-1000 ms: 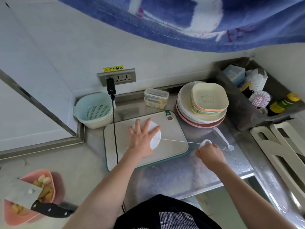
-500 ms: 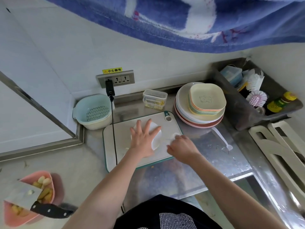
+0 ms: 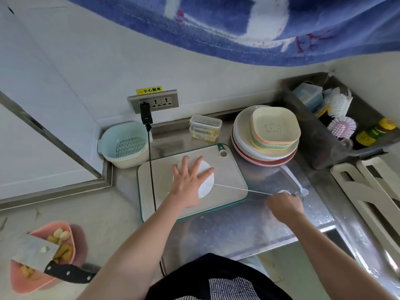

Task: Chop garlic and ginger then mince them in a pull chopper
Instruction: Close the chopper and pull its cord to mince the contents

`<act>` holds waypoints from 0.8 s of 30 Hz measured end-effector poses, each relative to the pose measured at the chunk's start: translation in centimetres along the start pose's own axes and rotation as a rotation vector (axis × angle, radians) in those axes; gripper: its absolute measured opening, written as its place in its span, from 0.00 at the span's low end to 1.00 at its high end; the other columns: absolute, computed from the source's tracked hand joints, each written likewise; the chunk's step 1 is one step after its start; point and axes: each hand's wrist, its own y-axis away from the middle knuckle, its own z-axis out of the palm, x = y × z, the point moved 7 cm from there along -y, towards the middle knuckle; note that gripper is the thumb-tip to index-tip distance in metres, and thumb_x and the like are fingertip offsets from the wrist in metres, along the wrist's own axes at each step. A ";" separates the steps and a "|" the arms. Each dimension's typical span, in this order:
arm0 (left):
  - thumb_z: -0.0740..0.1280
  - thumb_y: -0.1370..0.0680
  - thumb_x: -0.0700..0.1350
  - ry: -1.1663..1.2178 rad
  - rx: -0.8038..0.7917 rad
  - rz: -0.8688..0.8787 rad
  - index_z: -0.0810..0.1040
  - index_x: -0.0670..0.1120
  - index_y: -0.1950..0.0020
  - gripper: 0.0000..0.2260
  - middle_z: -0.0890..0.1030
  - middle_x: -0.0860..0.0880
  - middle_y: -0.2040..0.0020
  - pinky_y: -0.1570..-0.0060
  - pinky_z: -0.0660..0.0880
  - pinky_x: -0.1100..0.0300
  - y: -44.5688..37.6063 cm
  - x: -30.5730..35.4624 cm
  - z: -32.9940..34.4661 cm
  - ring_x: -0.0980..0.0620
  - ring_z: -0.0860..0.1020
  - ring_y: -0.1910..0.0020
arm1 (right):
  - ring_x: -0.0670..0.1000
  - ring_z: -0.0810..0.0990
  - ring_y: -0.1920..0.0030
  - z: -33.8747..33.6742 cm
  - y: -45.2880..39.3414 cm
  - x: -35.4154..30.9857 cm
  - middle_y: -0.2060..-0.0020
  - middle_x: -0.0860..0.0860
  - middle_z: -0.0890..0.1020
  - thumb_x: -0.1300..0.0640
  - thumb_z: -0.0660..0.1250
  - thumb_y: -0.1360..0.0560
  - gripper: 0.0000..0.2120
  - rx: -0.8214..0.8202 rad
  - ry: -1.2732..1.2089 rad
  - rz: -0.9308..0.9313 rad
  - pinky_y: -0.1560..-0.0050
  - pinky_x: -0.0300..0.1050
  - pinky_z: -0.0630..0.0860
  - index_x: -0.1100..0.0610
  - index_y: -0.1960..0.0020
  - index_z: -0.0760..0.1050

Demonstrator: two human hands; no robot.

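Observation:
A white pull chopper [image 3: 205,182] stands on the pale cutting board [image 3: 229,169]. My left hand [image 3: 188,182] lies flat on its lid with the fingers spread, pressing it down. My right hand [image 3: 284,205] is closed on the white pull handle [image 3: 284,192] out to the right, past the board's edge. The cord [image 3: 240,188] runs taut from the chopper to that handle. At the lower left a pink bowl [image 3: 69,230] holds garlic cloves and ginger pieces, with a cleaver [image 3: 39,254] resting across it.
A black cable [image 3: 151,169] crosses the board's left side from the wall socket. Behind stand a blue colander [image 3: 124,145], a small clear box [image 3: 205,127] and stacked plates [image 3: 266,135]. A white spoon [image 3: 295,181] lies right of the board. A grey bin [image 3: 337,118] holds brushes and bottles.
My right hand went in close to the chopper half a second ago and has now pulled the handle back out to the right, drawing the cord taut. My left hand stayed on the lid.

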 end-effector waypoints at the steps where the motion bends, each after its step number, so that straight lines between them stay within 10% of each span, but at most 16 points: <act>1: 0.70 0.36 0.52 -0.002 -0.006 -0.003 0.48 0.64 0.28 0.43 0.45 0.47 0.25 0.39 0.57 0.38 -0.1 -0.1 -0.1 0.32 0.48 0.30 | 0.55 0.74 0.37 0.5 0.2 1.6 0.41 0.50 0.78 0.59 0.61 0.22 0.16 -0.004 -0.006 0.049 0.36 0.52 0.71 0.49 0.36 0.76; 6: 0.71 0.37 0.53 0.049 -0.023 -0.017 0.49 0.63 0.28 0.44 0.45 0.46 0.25 0.39 0.57 0.38 -0.6 0.2 -0.1 0.32 0.48 0.30 | 0.53 0.77 0.43 -4.1 -0.1 0.4 0.47 0.50 0.80 0.57 0.60 0.23 0.11 0.116 -0.124 0.060 0.43 0.46 0.72 0.51 0.46 0.80; 13: 0.68 0.32 0.59 0.001 0.009 -0.043 0.46 0.63 0.27 0.41 0.43 0.46 0.25 0.40 0.57 0.37 -0.1 0.3 0.2 0.31 0.47 0.30 | 0.59 0.76 0.45 -11.0 1.6 -15.1 0.51 0.52 0.82 0.60 0.60 0.22 0.09 0.328 0.044 -0.495 0.43 0.52 0.65 0.53 0.50 0.79; 24: 0.71 0.37 0.54 0.052 0.019 -0.030 0.52 0.64 0.28 0.43 0.47 0.47 0.26 0.41 0.58 0.40 0.1 0.3 0.0 0.33 0.50 0.31 | 0.54 0.75 0.37 0.7 -0.6 -1.1 0.38 0.49 0.77 0.58 0.57 0.20 0.16 -0.075 -0.159 0.009 0.44 0.52 0.75 0.48 0.36 0.75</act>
